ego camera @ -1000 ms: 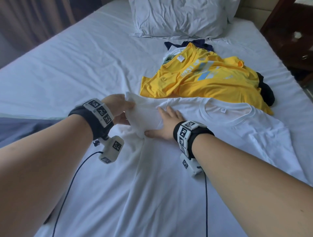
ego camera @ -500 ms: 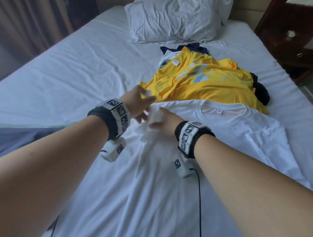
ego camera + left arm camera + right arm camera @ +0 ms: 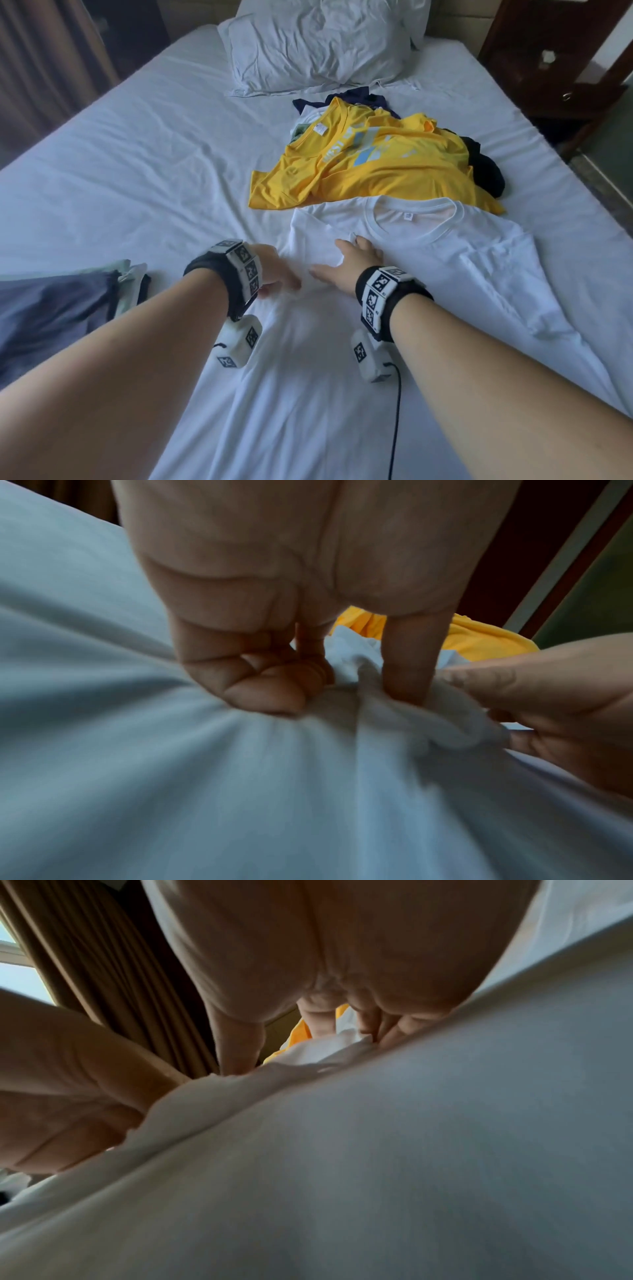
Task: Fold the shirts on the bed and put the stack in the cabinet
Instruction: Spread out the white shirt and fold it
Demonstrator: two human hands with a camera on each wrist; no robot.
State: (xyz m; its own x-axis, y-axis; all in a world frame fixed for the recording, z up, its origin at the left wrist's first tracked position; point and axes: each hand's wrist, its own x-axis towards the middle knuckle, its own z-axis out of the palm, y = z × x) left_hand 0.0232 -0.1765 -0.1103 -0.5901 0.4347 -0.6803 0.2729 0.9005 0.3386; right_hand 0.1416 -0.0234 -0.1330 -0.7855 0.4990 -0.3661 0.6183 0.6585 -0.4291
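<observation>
**What we wear on our wrists**

Our arms are bare, with no sleeves in sight. Each wrist carries a black band [image 3: 205, 270] faced with white blocks printed in black-and-white square markers [image 3: 378, 291]. Below each band hangs a small white camera box [image 3: 239, 341] bearing the same markers. A thin black cable [image 3: 395, 411] trails from the box [image 3: 371, 359] under our right wrist.

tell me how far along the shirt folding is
Done: a few folded garments seem stacked at the bed's left edge. In hand: the white shirt lies spread out, its left sleeve tucked in; the left hand pinches its fabric and the right hand presses it flat. Left: finishing this fold, then the yellow shirt and the dark garments under it. Nothing is in the cabinet yet; no cabinet is clearly identifiable.
</observation>
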